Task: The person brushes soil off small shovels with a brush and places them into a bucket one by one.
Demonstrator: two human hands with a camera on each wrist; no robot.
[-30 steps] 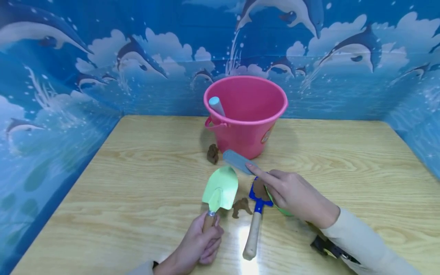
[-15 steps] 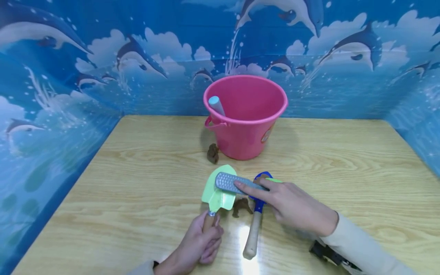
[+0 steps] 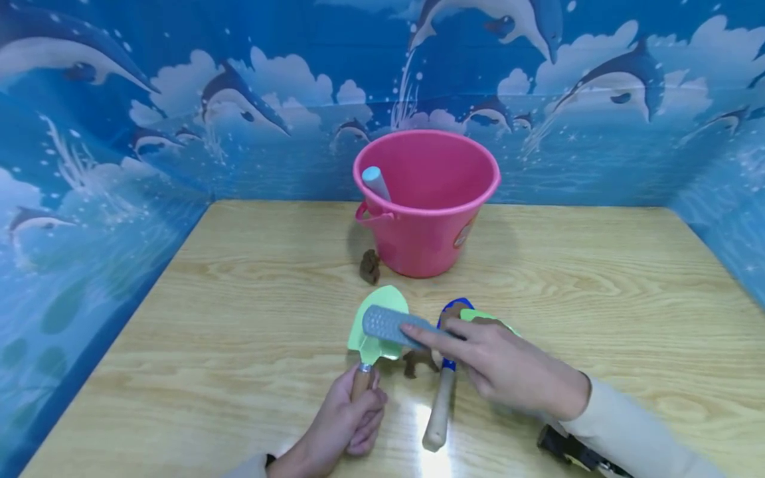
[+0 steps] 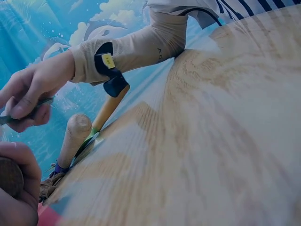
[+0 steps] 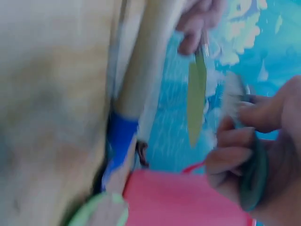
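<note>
In the head view my left hand (image 3: 352, 411) grips the wooden handle of a light green trowel (image 3: 388, 300), its blade pointing away from me. My right hand (image 3: 508, 368) holds a small blue-grey brush (image 3: 385, 325) with a dotted, rounded head. Its index finger lies along the brush, and the head overlaps the green blade. Below the right hand lies a blue trowel (image 3: 441, 405) with a pale handle and brown clumps on its blade. A second green trowel (image 3: 478, 314) is mostly hidden under that hand. The right wrist view is blurred but shows the curled right fingers (image 5: 230, 162) around the brush.
A pink bucket (image 3: 418, 242) stands at the back of the wooden table (image 3: 239, 318), with a light blue handle (image 3: 376, 182) sticking up inside. Brown clumps lie by the bucket (image 3: 370, 267) and beside the blue trowel (image 3: 415, 364). A dolphin-print sheet (image 3: 287, 146) surrounds the table.
The right hand brought the brush from in front of the bucket down and left onto the green blade, then slightly farther left. The left hand and its trowel barely shifted.
</note>
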